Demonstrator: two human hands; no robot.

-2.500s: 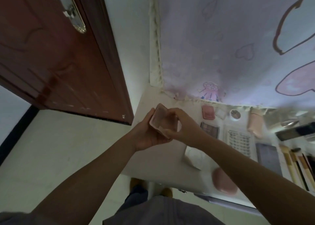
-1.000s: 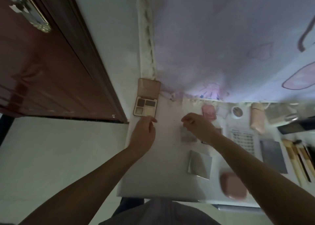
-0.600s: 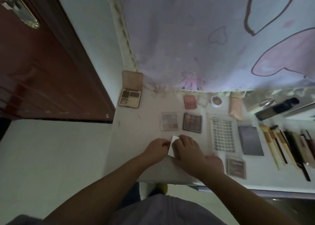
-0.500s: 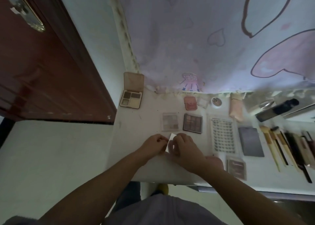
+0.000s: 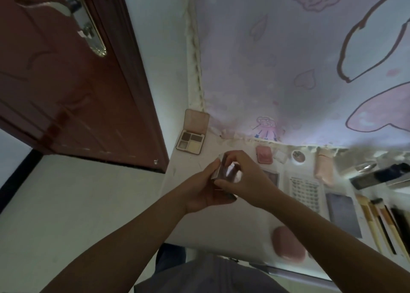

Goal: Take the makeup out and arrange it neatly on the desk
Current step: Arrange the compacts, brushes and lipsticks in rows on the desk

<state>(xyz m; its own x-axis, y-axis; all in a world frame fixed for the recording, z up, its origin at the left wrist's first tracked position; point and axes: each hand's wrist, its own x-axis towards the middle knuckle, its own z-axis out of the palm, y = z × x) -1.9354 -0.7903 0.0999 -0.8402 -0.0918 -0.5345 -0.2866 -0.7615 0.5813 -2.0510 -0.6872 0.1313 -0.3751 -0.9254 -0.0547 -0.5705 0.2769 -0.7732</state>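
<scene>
desk [image 5: 199, 224] under both hands | open palette [image 5: 192, 135] beyond left hand, at far corner | left hand [image 5: 200, 191] and right hand [image 5: 248, 181] gripping silver compact [image 5: 226, 172] between curled fingers (raised off desk)

Dim, bluish indoor light; a pale glare streak lies on the glossy brown wooden door [image 5: 66, 97]. Wide-angle bending warps the edges. The white surface [image 5: 221, 226] looks motion-blurred at right, possibly from head movement.
</scene>
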